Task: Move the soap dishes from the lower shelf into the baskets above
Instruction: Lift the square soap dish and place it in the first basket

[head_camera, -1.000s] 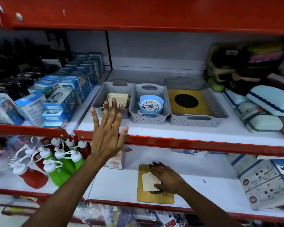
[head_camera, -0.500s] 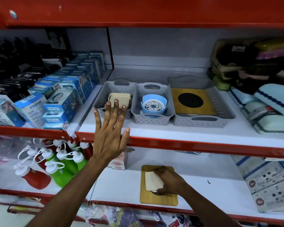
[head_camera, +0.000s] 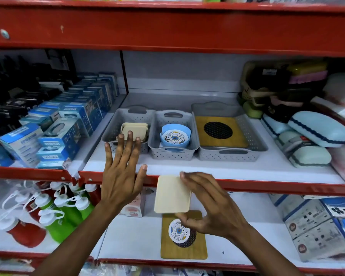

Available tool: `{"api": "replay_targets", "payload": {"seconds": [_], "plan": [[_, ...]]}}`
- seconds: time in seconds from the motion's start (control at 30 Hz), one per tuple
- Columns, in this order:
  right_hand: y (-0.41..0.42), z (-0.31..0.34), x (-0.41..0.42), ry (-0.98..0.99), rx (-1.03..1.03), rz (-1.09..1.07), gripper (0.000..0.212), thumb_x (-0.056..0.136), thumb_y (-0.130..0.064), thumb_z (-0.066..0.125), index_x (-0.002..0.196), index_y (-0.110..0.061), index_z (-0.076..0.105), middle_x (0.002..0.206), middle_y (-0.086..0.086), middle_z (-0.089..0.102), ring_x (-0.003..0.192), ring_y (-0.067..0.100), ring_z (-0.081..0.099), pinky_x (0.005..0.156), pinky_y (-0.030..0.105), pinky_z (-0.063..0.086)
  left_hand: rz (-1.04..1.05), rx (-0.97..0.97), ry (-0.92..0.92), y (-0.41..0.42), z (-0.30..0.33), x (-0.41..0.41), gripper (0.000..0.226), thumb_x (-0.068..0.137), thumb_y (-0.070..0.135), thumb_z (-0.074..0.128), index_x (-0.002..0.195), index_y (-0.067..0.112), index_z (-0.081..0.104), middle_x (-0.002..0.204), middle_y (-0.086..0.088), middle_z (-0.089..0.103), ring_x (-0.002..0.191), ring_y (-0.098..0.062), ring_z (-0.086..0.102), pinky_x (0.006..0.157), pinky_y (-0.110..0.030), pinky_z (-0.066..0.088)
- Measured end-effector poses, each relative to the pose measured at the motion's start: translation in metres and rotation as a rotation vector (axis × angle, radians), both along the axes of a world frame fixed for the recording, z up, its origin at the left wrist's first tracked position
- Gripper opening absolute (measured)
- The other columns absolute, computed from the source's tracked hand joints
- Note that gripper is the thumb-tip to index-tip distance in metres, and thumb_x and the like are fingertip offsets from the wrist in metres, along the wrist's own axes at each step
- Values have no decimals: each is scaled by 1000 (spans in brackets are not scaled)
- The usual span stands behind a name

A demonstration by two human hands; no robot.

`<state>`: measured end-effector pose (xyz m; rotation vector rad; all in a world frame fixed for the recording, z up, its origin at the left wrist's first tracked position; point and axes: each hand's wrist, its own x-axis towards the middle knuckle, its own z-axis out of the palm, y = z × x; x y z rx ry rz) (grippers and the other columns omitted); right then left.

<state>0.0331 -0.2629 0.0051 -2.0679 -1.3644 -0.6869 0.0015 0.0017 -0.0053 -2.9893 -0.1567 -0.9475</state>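
Right hand point(head_camera: 211, 206): fingers pinching 1 cream soap dish point(head_camera: 172, 194), held off the lower shelf point(head_camera: 131, 242), below 3 grey baskets point(head_camera: 174, 150). Left hand point(head_camera: 121, 176): fingers spread, empty.

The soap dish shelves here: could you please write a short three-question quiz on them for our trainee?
1. True or false: the right hand holds the cream square dish.
2. Which grey basket already holds cream dishes: A left, B middle, C right?
3. What lies on the bamboo board on the lower shelf?

Key: 1 true. 2 A. 3 A round floral-patterned dish.
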Motion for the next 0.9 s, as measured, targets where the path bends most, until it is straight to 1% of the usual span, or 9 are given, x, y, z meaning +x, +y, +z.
{"api": "replay_targets", "payload": {"seconds": [0.17,0.3,0.47,0.53,0.6,0.63,0.7,0.83,0.9], "plan": [[14,42,13,200,59,-146,85,75,-40,82,144,-6,45,142,6,54,129,16,44,110,10,28,-19,-19,-3,-1,2,-2,69,98,42,30,158,13,13,168,-14,9,157,-30,6,128,-49,-8],[24,53,29,293,66,-174,85,73,-39,83,143,-12,44,138,2,53,124,14,46,103,7,31,-10,-28,19,-2,5,-2,71,97,43,32,158,11,14,168,-14,9,157,-29,7,128,-43,-10],[29,53,38,346,30,-194,87,71,-41,83,145,-18,42,138,-2,52,123,2,37,101,-2,23,0,-51,20,-2,6,-2,75,96,45,32,158,7,12,169,-16,6,157,-28,4,128,-42,-9],[32,56,44,349,29,-208,89,70,-42,82,146,-20,42,139,-4,52,123,0,36,102,4,29,-2,-66,10,-2,5,-2,77,96,45,33,158,6,8,169,-17,3,157,-29,3,128,-42,-10],[37,65,52,344,16,-222,89,68,-44,81,145,-20,43,138,-3,53,124,6,41,101,18,42,0,-95,-2,-3,4,-2,79,96,46,33,157,4,5,169,-18,1,157,-30,3,128,-40,-10],[43,72,57,340,9,-225,88,68,-45,82,144,-19,45,135,-2,54,122,9,43,98,19,44,4,-111,-8,-3,5,-2,81,96,47,32,157,4,3,168,-18,-1,157,-31,2,128,-40,-11],[60,86,69,356,-5,-233,83,67,-43,85,139,-21,49,129,-1,57,117,12,47,91,14,39,8,-139,-21,-4,4,-2,83,95,48,33,157,3,1,168,-19,-4,157,-32,0,128,-39,-10],[114,105,100,422,-127,-195,61,63,-41,87,113,-20,59,118,4,66,108,22,58,82,33,50,4,-174,-38,-5,4,-2,87,94,49,35,157,2,-1,168,-18,-6,157,-32,-2,128,-38,-9],[141,107,115,420,-192,-151,55,62,-41,89,103,-18,61,109,6,69,101,24,62,74,36,52,1,-179,-42,-5,5,-2,88,92,48,37,157,1,0,168,-19,-6,157,-33,-2,128,-39,-9]]}}
